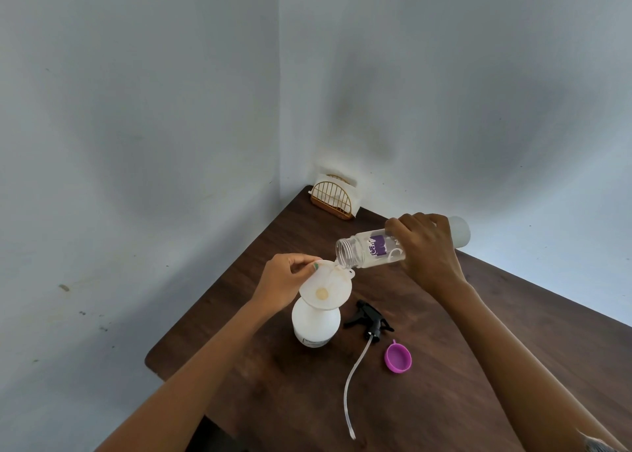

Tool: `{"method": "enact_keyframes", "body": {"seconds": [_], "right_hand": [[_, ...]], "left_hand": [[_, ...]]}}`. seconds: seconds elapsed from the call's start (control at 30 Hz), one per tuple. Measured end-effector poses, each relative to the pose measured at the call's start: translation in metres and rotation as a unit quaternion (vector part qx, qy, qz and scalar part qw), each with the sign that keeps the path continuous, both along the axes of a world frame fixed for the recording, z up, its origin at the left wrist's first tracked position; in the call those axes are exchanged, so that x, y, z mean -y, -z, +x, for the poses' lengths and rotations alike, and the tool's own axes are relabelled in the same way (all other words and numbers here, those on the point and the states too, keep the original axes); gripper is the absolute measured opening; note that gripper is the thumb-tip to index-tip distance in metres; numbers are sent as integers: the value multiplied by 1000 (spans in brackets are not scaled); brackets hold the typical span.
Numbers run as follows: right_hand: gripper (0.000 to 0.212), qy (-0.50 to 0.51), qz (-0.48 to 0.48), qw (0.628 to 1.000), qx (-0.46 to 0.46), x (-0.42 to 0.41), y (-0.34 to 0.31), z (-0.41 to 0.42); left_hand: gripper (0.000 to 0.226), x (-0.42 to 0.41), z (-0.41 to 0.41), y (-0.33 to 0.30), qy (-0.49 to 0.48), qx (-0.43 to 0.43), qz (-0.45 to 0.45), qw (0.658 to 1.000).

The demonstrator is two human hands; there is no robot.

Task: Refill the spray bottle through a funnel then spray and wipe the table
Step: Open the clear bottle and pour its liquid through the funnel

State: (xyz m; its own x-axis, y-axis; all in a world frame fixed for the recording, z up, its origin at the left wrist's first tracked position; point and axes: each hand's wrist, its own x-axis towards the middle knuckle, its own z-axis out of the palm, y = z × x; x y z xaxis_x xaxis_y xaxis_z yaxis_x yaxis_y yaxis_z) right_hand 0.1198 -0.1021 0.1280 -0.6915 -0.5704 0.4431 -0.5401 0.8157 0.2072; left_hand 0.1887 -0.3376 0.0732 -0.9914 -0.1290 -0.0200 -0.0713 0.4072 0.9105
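A white spray bottle (315,325) stands upright on the dark wooden table (444,366) with a white funnel (326,289) seated in its neck. My left hand (285,282) pinches the funnel's rim. My right hand (427,250) grips a clear water bottle (367,250) with a purple label, tipped nearly level, its open mouth over the funnel. A thin stream of liquid runs into the funnel. The black trigger head (371,320) with its long clear tube (354,383) lies on the table to the right of the spray bottle.
A purple cap (397,357) lies on the table near the trigger head. A gold wire napkin holder (333,197) with white napkins stands in the far corner against the walls. The table's left edge runs close to the spray bottle.
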Motion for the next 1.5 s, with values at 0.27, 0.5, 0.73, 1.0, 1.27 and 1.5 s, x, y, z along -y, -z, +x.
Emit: {"method": "enact_keyframes", "body": {"seconds": [0.27,0.5,0.73,1.0,1.27,1.5], "right_hand": [[72,5,4,1000,-1,-1,0,0],[72,1,4,1000,-3,-2,0,0],[70,1,5,1000,-7,-2,-1,1],[71,2,5,1000,-7,-2,-4,7],[71,1,5,1000,-5,-2,-3,7],[72,0,3,1000,-1,1,-2,6]], "left_hand": [[28,0,-1,1,1,-5,-2,1000],[28,0,-1,1,1,-6,-8,1000],[30,0,0,0,2,-7,-19,1000],[23,0,5,-3,6,-10,-9,1000],[23,1,5,-1,11,-11,1,1000],[23,3,3,1,10,-11,0,1000]]}}
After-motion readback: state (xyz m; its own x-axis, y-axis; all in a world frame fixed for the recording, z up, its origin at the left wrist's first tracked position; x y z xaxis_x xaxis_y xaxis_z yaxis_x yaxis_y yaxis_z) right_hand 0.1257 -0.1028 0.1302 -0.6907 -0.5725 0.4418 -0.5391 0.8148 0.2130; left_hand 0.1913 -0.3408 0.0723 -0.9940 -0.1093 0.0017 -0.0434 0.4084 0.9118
